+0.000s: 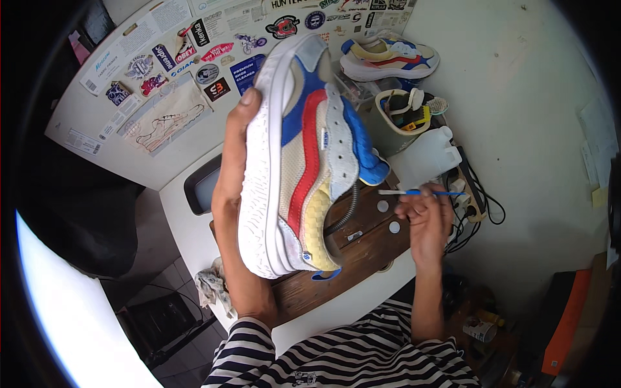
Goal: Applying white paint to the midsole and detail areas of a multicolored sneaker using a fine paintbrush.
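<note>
Held up close in front of me is a sneaker with a white sole, cream mesh, a red wavy stripe, blue and grey panels and a yellow checked heel. Its toe points up and its side faces me. My left hand is closed round the sole from the left, the thumb on the sole's edge; the other fingers are hidden behind the shoe. To the right, my right hand pinches a thin paintbrush with a blue handle. The brush tip points left toward the shoe, apart from it.
A dark wooden board lies on the white table, with two small white discs on it. Beyond stand a matching sneaker, a tub of brushes, and a white plastic jug. A power strip with cables is at right, a crumpled cloth at left.
</note>
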`<action>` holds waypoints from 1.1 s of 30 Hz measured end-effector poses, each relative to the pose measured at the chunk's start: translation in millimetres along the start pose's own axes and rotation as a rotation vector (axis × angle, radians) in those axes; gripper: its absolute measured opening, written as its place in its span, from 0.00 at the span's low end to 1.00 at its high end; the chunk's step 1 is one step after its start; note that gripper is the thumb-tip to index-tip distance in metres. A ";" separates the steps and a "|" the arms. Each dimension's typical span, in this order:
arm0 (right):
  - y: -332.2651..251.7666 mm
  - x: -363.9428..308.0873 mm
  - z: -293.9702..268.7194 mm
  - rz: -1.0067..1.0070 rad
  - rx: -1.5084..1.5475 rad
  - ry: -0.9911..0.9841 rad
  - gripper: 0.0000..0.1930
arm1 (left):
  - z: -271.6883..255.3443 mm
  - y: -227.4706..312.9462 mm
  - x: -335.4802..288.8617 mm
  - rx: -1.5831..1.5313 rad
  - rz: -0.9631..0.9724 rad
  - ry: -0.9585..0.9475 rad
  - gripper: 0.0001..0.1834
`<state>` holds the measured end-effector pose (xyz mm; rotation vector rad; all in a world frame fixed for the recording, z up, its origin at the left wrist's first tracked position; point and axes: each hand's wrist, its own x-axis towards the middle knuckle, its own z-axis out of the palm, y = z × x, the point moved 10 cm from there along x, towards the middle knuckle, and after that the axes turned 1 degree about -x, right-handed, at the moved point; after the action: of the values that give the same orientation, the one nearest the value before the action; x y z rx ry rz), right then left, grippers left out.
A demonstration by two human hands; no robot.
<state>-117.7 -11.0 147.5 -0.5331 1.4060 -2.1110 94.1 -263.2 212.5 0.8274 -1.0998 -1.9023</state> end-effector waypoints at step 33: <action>-131.8 -107.6 20.8 -0.238 -0.502 -0.453 0.06 | 154.9 -111.1 -75.0 0.640 -0.093 -0.997 0.58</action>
<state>-50.8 82.7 274.5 -1.3382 1.6458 -1.6331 -29.1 -101.4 188.6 0.1716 -2.3785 -2.0865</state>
